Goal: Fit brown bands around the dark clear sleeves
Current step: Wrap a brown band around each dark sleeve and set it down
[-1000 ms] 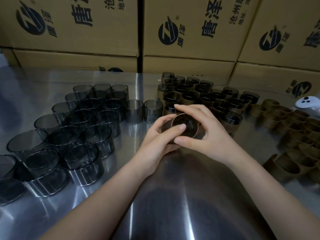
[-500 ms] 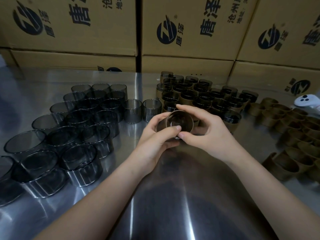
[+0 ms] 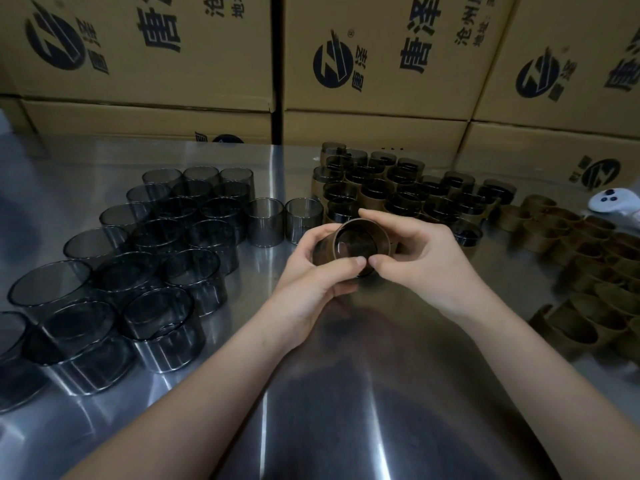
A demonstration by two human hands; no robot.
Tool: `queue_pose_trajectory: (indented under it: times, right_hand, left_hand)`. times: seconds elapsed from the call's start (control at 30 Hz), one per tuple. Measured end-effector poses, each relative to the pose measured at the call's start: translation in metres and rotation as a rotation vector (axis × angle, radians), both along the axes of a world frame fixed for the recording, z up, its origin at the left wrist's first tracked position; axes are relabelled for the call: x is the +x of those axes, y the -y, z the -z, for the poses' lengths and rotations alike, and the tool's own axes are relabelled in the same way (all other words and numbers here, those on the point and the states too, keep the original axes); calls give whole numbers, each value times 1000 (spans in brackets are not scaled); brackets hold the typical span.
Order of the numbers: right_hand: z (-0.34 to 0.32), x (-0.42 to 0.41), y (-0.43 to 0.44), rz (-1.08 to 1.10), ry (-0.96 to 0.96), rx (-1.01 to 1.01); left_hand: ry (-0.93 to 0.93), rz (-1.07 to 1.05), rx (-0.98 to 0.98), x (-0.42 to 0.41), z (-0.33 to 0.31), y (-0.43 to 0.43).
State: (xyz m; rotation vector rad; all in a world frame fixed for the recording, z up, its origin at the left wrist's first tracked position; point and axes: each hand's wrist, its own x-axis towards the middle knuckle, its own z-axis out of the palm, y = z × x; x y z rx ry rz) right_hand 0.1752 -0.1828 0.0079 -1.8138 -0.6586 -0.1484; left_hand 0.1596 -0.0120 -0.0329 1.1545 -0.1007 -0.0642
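Brown band (image 3: 360, 222) sits wrapped round one dark clear sleeve (image 3: 353, 245), and both are held up off the table (image 3: 346, 393), near its middle, with an open end tilted toward the camera. Left hand (image 3: 311, 271) cups the sleeve from the side and below, its fingers curled round the wall and its thumb laid along the near edge. Right hand (image 3: 426, 261) pinches the band at the rim, forefinger arched over the top and thumb pressing at the bottom, so that the two thumb tips almost meet. How far the band has gone along the sleeve cannot be told, as the hands cover most of the wall. To the left stand the bare sleeves (image 3: 156, 254), upright and packed close in rows, with two more set just left of the hands. Behind the hands, touching one another, stand the banded sleeves (image 3: 398, 192), each with a brown wrap round its lower part and dark glass showing at the top. On the right lie the loose bands (image 3: 588, 258), a heap of brown rings, some upright and some tipped on their sides. A white controller (image 3: 613, 202) rests at the far right edge, just beyond that heap. Cardboard boxes (image 3: 381, 53) printed with a dark logo and characters are stacked along the back of the table.
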Motion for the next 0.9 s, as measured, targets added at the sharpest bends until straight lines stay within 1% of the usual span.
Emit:
queue_pose_trajectory:
  times: [0.3,0.4,0.47,0.67,0.8,0.9]
  right_hand:
    - [-1,1,1,31,-14,3]
    - [-1,1,1,36,-27,-5]
    - [-2,0,1,28,-52,26]
    - [-2,-1,1,-4,-98,48]
    - [0,0,-3,30,-130,94]
    - [0,2,-4,46,-222,109]
  left_hand:
    - [14,9,-5,0,1,1]
    - [22,12,20,-1,1,2]
    - [26,26,28,-2,1,3]
    - [19,45,-20,-3,-1,3]
    - [18,115,-45,-5,-5,1]
    - [21,180,-55,-8,-8,2]
